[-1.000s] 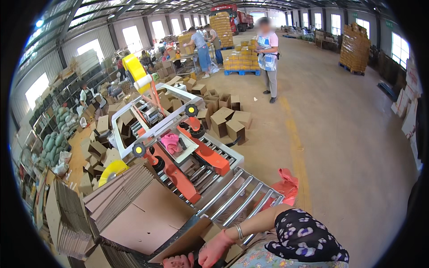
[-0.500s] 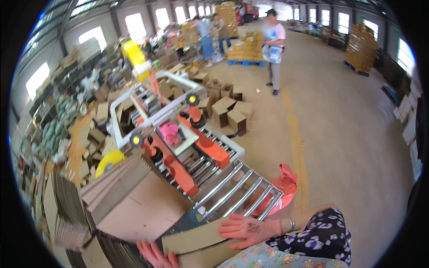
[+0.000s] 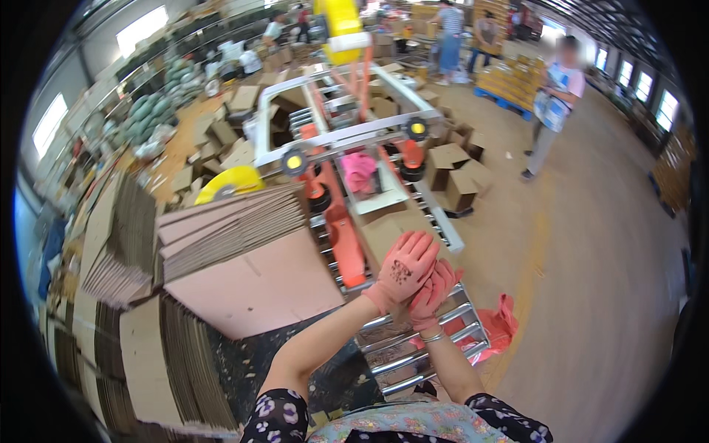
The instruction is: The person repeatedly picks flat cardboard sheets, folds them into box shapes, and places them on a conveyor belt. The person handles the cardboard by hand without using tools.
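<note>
My left hand (image 3: 402, 269), in a pink glove, is spread flat with its fingers apart against the near end of a brown cardboard box (image 3: 378, 230). My right hand (image 3: 437, 289), also pink-gloved, lies just behind and under the left one, its fingers stretched toward the same box end and partly hidden. The box sits on a roller conveyor (image 3: 413, 347) between two orange side belts (image 3: 344, 244) of a box-taping machine (image 3: 347, 136). Neither hand is closed around anything.
Stacks of flattened cardboard (image 3: 236, 258) stand at my left. A yellow tape roll (image 3: 229, 183) sits behind them. A red bag (image 3: 501, 328) hangs at the conveyor's right. Open boxes (image 3: 458, 173) lie on the floor beyond. A person (image 3: 554, 103) stands at the far right, others farther back.
Both hands rose from the flat cardboard at the lower edge up to the box on the rollers. My view swung left and closer to the machine.
</note>
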{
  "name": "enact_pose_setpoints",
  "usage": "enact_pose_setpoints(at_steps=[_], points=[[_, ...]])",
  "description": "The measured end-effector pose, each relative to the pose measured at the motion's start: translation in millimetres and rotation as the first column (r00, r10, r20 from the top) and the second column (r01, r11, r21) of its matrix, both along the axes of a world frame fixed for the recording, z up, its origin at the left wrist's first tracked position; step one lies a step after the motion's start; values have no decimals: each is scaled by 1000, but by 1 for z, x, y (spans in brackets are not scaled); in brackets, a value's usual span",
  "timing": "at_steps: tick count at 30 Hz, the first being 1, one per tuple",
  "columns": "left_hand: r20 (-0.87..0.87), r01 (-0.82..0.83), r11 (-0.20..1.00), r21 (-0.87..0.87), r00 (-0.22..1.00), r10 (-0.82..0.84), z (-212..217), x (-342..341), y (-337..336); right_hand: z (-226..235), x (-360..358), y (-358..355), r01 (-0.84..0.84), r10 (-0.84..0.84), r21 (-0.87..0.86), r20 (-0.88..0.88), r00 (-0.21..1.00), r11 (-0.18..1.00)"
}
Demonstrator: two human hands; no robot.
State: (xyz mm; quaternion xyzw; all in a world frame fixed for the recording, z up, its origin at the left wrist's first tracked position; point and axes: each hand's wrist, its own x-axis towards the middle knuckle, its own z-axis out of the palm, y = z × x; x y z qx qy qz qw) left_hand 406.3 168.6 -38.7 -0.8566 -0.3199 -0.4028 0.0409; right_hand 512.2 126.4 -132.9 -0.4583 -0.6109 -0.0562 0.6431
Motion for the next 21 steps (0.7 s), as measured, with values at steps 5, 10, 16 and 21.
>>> enact_pose_setpoints(at_steps=[5,10,16,21], points=[[136,-364,826,-431,878,458,-22,-147,-87,47,-83,14,-93,90,4,222,971,996],[34,-786,574,-230,583,812,-16,-289,-151,116,-244,27,-412,453,-215,600,659,885],[-381,-684,395,-614,694,611,9,-388,-222,60,-252,-55,-908,846,-62,396,358,413],[-660,-871,398,289,120,742,111,-329,-202,152,-142,-88,-1000,951,24,308,3,-5]])
